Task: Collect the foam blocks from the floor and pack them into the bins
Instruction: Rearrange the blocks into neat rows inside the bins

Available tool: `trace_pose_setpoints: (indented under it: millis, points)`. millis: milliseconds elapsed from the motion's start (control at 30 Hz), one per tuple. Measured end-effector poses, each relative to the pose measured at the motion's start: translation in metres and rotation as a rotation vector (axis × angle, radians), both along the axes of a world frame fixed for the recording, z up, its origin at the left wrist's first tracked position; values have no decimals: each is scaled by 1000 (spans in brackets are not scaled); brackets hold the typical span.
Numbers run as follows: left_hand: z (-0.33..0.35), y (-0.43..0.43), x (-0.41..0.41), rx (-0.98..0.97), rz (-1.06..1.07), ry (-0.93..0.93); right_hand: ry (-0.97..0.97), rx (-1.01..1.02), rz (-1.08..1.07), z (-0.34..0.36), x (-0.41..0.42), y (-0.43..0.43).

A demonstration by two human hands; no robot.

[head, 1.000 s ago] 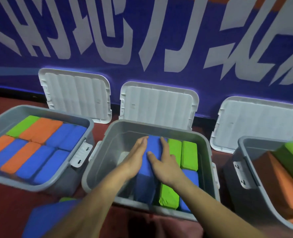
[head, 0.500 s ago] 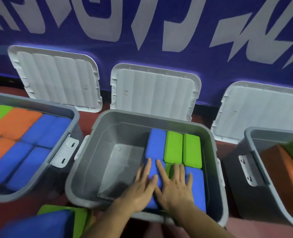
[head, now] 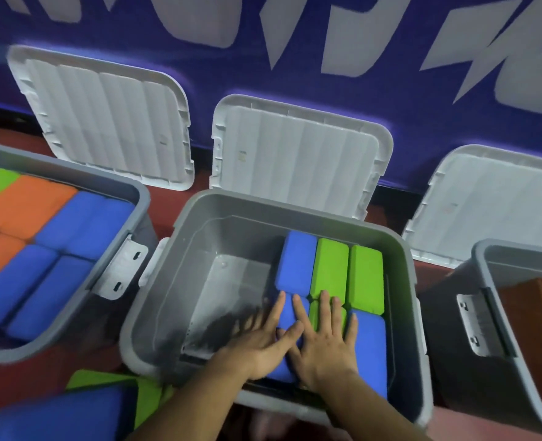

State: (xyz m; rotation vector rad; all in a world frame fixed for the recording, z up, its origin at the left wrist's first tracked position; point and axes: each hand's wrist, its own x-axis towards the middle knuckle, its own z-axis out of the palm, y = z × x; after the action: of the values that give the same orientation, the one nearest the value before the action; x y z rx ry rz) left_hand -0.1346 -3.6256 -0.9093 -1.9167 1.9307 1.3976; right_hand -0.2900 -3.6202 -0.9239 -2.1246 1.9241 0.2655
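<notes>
Where the near blue foam block [head: 282,372] lies in the front row of the middle bin [head: 247,218], we see both hands flat on top of it; the left hand [head: 263,342] has its grip spread, fingers straight though blurred, and the right hand [head: 323,345] has its grip spread too, its fingers reaching over a near green block [head: 314,316]; the two hands touch side by side. Just to the right lies another blue block [head: 371,348], against the bin's right wall; behind these, in the far row, sit a blue block [head: 296,261] and two green blocks [head: 330,268] [head: 366,278], all lying flat and packed edge to edge; the left half of this bin shows its bare grey bottom. To the left stands a second bin [head: 129,186], filled level with blue, orange and green blocks; to the right a third bin [head: 486,268] holds an orange block [head: 527,313], tilted. Three pale lids [head: 104,122] [head: 298,154] [head: 492,202] lean against the blue lettered wall behind the bins. On the red floor [head: 161,198] at lower left lie a loose blue block [head: 63,415] and a green one [head: 148,396], touching.
</notes>
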Motion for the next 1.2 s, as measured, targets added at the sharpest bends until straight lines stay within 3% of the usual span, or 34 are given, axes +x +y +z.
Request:
trace_pose_setpoints:
  millis: [67, 233, 300, 433, 633, 733, 833, 900, 1000, 1200]
  points:
    - [14, 0, 1, -83, -14, -103, -4, 63, -4, 16, 2, -1]
    - [50, 37, 47, -699, 103, -236, -336, 20, 27, 66, 47, 12]
    - [58, 62, 75, -819, 176, -267, -474, 13, 69, 80, 70, 23]
    - [73, 122, 126, -825, 343, -373, -569, -23, 219, 101, 123, 59]
    - [67, 216, 174, -605, 669, -474, -646, 115, 336, 98, 190, 128]
    - [59, 248, 186, -460, 785, -508, -699, 184, 251, 88, 208, 158]
    - [59, 259, 188, -219, 893, -389, -755, 386, 34, 82, 220, 175]
    - [63, 261, 186, -188, 920, -358, -874, 417, -76, 83, 225, 180]
    - [78, 254, 184, -289, 931, -352, -1089, 352, -197, 92, 222, 173]
    - [134, 206, 177, -780, 838, -224, -1349, 187, -341, 151, 192, 121]
